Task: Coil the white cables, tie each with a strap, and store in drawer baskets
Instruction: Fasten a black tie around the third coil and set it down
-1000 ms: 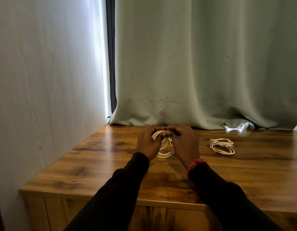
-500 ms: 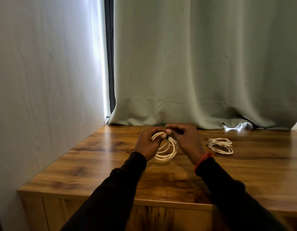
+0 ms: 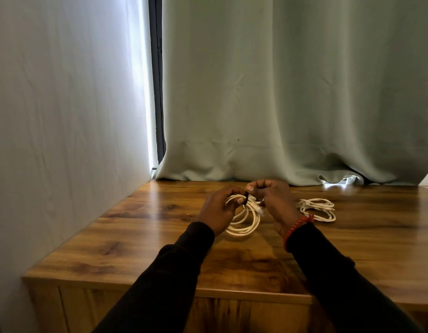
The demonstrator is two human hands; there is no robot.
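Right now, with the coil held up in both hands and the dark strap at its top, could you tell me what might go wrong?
1. The strap looks only partly wrapped. If the left hand eases its grip, the coiled cable could spring loose.
2. A connector end dangles inside the loops near the right hand and might be left outside the tie.
3. The second coil lies close on the wooden top; a passing sleeve might drag it.

Strap [image 3: 246,197] mostly hidden by hands; coiled cable [image 3: 244,224] partly behind left hand [image 3: 217,210].
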